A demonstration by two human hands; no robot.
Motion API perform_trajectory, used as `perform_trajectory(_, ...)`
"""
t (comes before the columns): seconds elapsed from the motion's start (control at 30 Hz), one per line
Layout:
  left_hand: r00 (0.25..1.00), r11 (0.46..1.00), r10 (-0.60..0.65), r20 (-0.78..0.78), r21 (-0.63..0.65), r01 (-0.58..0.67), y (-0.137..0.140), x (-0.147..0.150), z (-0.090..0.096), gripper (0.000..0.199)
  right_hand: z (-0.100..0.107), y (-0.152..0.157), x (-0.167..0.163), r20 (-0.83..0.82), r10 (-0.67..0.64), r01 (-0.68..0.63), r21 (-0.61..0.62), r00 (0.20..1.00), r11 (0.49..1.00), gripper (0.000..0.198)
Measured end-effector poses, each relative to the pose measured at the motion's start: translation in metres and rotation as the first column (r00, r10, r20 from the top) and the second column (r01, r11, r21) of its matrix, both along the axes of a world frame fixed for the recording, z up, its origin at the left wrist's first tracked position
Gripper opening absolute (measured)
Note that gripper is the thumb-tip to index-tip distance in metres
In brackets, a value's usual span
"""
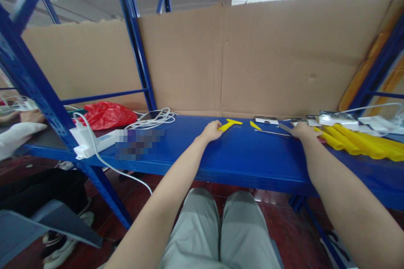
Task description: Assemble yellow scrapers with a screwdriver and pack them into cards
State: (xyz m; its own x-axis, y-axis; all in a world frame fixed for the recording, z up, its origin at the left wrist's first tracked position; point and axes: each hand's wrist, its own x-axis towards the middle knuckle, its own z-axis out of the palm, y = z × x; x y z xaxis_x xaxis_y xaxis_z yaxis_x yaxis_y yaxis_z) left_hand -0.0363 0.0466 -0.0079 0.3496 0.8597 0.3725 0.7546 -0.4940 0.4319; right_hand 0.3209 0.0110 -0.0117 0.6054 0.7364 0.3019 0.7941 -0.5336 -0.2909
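My left hand (212,132) is closed round the handle of a yellow T-shaped tool (232,123), its crosspiece pointing away over the blue shelf. My right hand (303,131) rests low over the shelf with its fingers curled, beside a flat grey metal blade (285,127). What those fingers hold is mostly hidden. A thin metal strip (272,133) lies just left of that hand. Between the two hands is a small yellow pointed piece (255,125). Folded yellow material (362,141) spreads to the right of my right hand, with a bit of red near the wrist.
The blue shelf (246,159) has a cardboard wall (268,59) behind it. Small boxes (338,118) line the back right. On the left are coiled white cable (160,119), a red plastic bag (107,114) and a power strip (101,143). Another person's sleeve (19,136) shows far left.
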Motion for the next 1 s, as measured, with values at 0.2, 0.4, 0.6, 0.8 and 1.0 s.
perform_trajectory(0.2,1.000,1.000,0.004,-0.020,-0.004,-0.004,-0.001,0.000,0.001,0.017,0.018,-0.010,-0.017,-0.189,-0.149,0.148,-0.018,0.971,0.989,0.033)
perform_trajectory(0.4,1.000,1.000,0.006,-0.023,0.006,-0.006,-0.002,0.000,0.002,0.016,0.023,-0.005,-0.025,-0.155,0.085,-0.051,0.208,0.984,0.977,0.028)
perform_trajectory(0.6,1.000,1.000,0.001,-0.017,0.024,-0.001,-0.001,-0.001,0.001,0.017,0.027,-0.002,-0.062,-0.307,0.370,-0.253,0.359,0.877,0.898,0.032)
perform_trajectory(0.8,1.000,1.000,0.004,-0.006,0.027,-0.004,0.002,-0.001,0.000,0.016,0.020,-0.007,-0.092,-0.431,0.595,-0.507,0.311,0.678,0.804,0.031)
perform_trajectory(1.0,1.000,0.999,-0.003,0.020,0.044,0.002,0.003,-0.001,0.000,0.014,0.013,0.001,-0.097,-0.271,0.624,-0.634,0.060,0.733,0.771,0.034)
